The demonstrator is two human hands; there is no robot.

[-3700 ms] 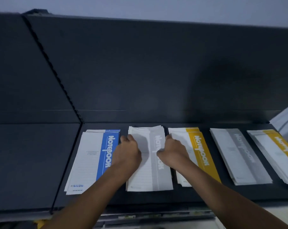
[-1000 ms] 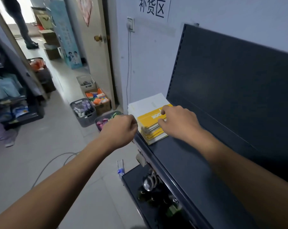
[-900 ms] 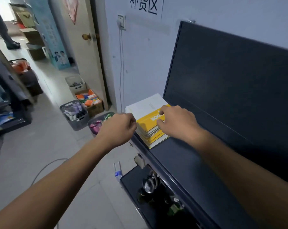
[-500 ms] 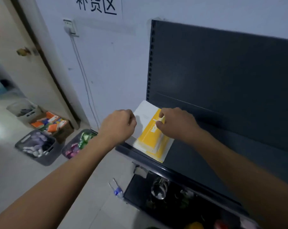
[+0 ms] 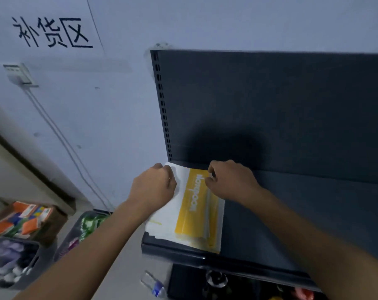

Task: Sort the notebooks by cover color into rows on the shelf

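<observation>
The stack of yellow notebooks (image 5: 196, 213) lies flat at the left end of the dark shelf (image 5: 281, 213), dead ahead of the person at 12 o'clock. Its long axis runs from 12 to 6, and the "Notebook" lettering on the yellow band reads down from the far end toward the near edge. Both arms reach forward. The left hand (image 5: 155, 187) is curled, knuckles up, over the stack's corner at 10 o'clock; whether it truly grips I cannot tell. The right hand (image 5: 231, 182), at 1 o'clock, pinches the top cover's far edge between thumb and forefinger.
</observation>
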